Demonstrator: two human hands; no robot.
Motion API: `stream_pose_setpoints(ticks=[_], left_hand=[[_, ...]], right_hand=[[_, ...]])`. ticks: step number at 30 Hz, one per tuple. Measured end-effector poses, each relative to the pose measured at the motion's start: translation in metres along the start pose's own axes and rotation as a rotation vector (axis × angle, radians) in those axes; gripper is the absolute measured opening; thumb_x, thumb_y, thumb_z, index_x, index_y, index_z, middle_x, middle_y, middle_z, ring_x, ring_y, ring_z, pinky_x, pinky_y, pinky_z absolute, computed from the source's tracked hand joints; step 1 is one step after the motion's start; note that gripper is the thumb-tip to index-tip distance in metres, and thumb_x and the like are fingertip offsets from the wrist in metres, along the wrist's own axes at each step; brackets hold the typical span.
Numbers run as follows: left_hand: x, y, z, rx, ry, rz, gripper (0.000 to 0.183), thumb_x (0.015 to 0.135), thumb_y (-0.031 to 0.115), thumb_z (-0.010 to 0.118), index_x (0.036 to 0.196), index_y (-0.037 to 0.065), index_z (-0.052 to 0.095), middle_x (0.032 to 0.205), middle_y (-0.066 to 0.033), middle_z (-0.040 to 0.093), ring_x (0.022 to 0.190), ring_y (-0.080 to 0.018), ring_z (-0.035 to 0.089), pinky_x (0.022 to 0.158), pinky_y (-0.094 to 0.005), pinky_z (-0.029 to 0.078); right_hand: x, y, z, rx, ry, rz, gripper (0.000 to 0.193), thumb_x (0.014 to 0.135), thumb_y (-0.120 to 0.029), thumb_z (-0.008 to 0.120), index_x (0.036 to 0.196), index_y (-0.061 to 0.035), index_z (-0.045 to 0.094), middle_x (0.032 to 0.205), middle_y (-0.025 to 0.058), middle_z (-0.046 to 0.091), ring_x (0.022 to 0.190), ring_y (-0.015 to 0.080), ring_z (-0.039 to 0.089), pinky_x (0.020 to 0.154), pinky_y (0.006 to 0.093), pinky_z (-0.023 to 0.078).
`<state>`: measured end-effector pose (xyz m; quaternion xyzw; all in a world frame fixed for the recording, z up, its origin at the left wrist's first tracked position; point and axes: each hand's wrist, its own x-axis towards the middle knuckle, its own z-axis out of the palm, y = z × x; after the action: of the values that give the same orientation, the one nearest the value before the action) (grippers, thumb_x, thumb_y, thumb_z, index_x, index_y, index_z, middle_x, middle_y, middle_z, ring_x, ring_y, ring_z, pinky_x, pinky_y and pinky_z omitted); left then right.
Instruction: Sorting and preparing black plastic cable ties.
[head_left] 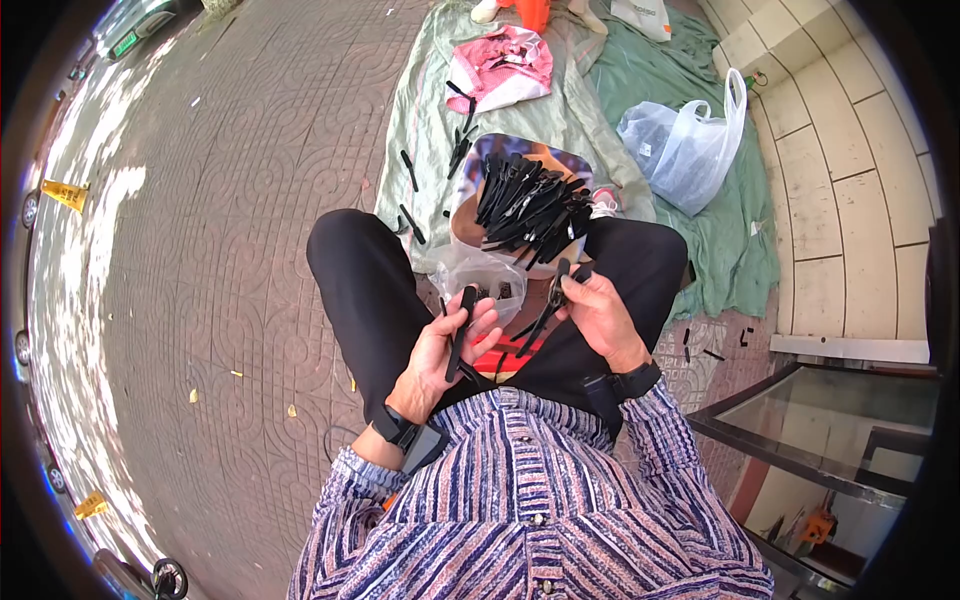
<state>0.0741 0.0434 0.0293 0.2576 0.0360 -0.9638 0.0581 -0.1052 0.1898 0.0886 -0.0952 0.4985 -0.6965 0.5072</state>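
Note:
My left hand [425, 360] is closed loosely on a slim black strip [459, 345] that looks like a hair clip, its fingers curled with the palm partly up. My right hand [605, 318] pinches several similar black strips [541, 322] between thumb and fingers; they hang down toward my lap. Just beyond both hands, a clear plastic bag [455, 268] stands open with small dark pieces inside. Behind it, a large heap of black strips [535, 205] lies on a colourful board [575, 163] between my knees. How the held strips are joined is too small to tell.
Loose black strips [409, 172] lie on the pale green cloth [425, 110]. A pink cloth [500, 68] is farther off, and a white plastic bag [690, 150] stands at right. A red seat [512, 352] shows under me. A glass-panelled case [820, 425] is near my right side.

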Motion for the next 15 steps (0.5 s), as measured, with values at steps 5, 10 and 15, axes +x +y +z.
stream_pose_setpoints(ticks=[5,10,15], left_hand=[[0.001,-0.001,-0.003,0.099,0.052,-0.062,0.021,0.09,0.007,0.044,0.11,0.005,0.049,0.113,-0.0143,0.055,0.101,-0.0274,0.057,0.091,-0.046,0.045],[-0.007,-0.004,0.015,0.33,0.084,-0.053,0.012,0.089,0.014,0.05,0.1,0.008,0.051,0.097,-0.0073,0.059,0.098,-0.0234,0.056,0.088,-0.0421,0.047],[-0.005,-0.007,0.003,0.506,0.175,0.072,0.012,0.086,0.01,0.055,0.098,0.007,0.054,0.088,-0.0039,0.06,0.08,-0.0137,0.059,0.066,-0.0255,0.05]], right_hand=[[-0.004,0.005,0.035,-0.834,-0.096,-0.254,0.015,0.089,-0.011,0.046,0.099,0.0,0.05,0.086,0.0129,0.059,0.08,0.0244,0.059,0.07,0.0329,0.045],[0.004,0.028,0.06,-0.957,-0.059,-0.252,0.022,0.088,-0.015,0.05,0.101,0.0014,0.044,0.081,0.0207,0.056,0.076,0.0334,0.059,0.065,0.0367,0.044],[0.018,0.047,0.056,-0.639,0.081,-0.1,0.033,0.079,-0.025,0.066,0.094,0.0006,0.053,0.066,0.0008,0.052,0.055,0.0091,0.047,0.049,0.0263,0.037]])
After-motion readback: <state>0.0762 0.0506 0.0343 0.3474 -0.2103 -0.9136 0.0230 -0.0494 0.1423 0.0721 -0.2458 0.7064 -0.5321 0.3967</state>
